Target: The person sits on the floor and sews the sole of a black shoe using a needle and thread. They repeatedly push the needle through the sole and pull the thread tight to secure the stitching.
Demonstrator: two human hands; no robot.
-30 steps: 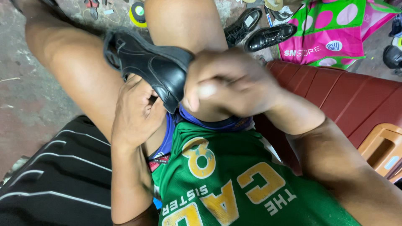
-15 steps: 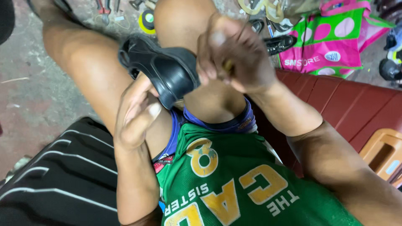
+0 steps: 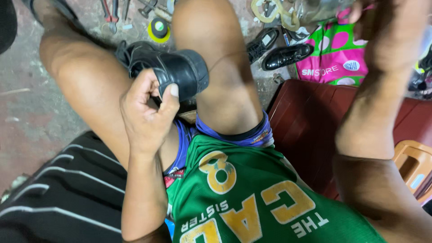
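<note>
Left hand: the left hand (image 3: 146, 112) is closed around the heel end of a black leather shoe (image 3: 168, 69); the thumb is pressed on the shoe's rim, the fingers are curled beneath.
Shoe: held between the two bare thighs, above the lap, its toe turned toward the floor's far edge.
Thread: a thin thread (image 3: 227, 56) is seen running from the shoe across the right thigh, up toward the raised hand.
Right hand: the right hand (image 3: 389, 33) is lifted high at the upper right, blurred; whether its grip is closed on the thread cannot be told.
Floor: on the concrete floor (image 3: 27, 99), a roll of tape (image 3: 158, 29), pliers (image 3: 110, 13) and a pair of black shoes (image 3: 279, 49) are laid near the far edge.
Right side: a pink and green bag (image 3: 335, 58) is set against a dark red seat (image 3: 306, 117).
Open room: bare floor is left beside the left thigh.
</note>
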